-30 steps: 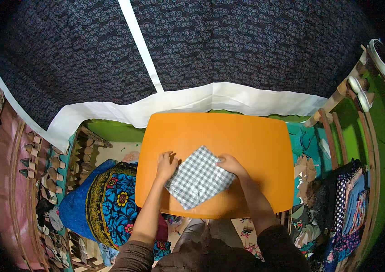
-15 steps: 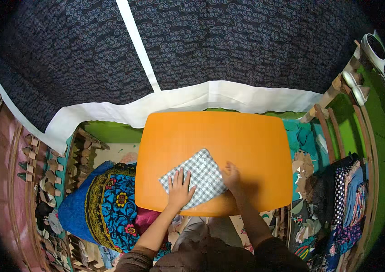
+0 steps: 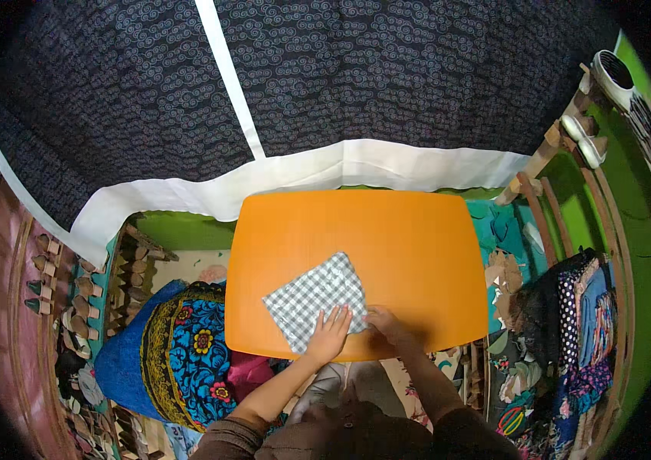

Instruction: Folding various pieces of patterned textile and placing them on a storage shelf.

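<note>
A grey-and-white checkered cloth (image 3: 311,295), folded flat, lies at a slant on the orange tabletop (image 3: 409,253), towards its near side. My left hand (image 3: 331,333) rests palm down on the cloth's near right part, fingers stretched out. At the right edge of the cloth, my right hand (image 3: 386,323) has its fingers bent and closed at the border. Its fingertips are partly hidden, so the exact hold on the fabric is hard to see.
Left of the table sits a blue bundle with a floral cloth (image 3: 204,337). Wooden racks with shoe-like forms (image 3: 84,307) stand further left. Folded clothes (image 3: 590,330) hang on a right-hand rack. A dark patterned curtain (image 3: 417,77) with a white border spans the far side.
My left hand has slid right and nearer across the cloth. My right hand has come down and left to the cloth's right edge. The view has shifted slightly.
</note>
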`<action>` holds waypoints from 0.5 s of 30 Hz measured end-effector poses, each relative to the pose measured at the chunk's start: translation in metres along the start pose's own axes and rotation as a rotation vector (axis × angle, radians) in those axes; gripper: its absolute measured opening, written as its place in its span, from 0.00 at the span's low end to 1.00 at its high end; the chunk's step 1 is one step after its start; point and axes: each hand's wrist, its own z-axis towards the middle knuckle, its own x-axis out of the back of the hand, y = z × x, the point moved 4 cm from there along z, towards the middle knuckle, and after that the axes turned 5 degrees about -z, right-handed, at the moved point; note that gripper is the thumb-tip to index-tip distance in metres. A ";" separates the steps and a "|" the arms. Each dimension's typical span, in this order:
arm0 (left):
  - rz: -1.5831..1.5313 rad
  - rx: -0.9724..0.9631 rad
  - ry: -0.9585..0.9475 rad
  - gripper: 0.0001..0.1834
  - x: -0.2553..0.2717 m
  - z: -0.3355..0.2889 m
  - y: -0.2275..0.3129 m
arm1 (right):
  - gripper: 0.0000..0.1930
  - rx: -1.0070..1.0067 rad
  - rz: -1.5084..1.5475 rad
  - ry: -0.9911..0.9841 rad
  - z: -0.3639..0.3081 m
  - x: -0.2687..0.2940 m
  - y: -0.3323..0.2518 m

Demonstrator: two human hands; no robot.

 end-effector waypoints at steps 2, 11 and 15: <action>-0.104 -0.007 0.008 0.29 0.007 -0.015 -0.004 | 0.18 0.108 -0.169 0.329 -0.009 -0.007 -0.041; -0.274 0.607 0.372 0.33 0.037 -0.058 -0.053 | 0.35 0.142 0.174 0.102 0.006 -0.026 -0.080; -0.517 0.739 0.464 0.33 0.025 -0.080 -0.075 | 0.32 0.060 0.237 -0.147 -0.012 -0.061 -0.095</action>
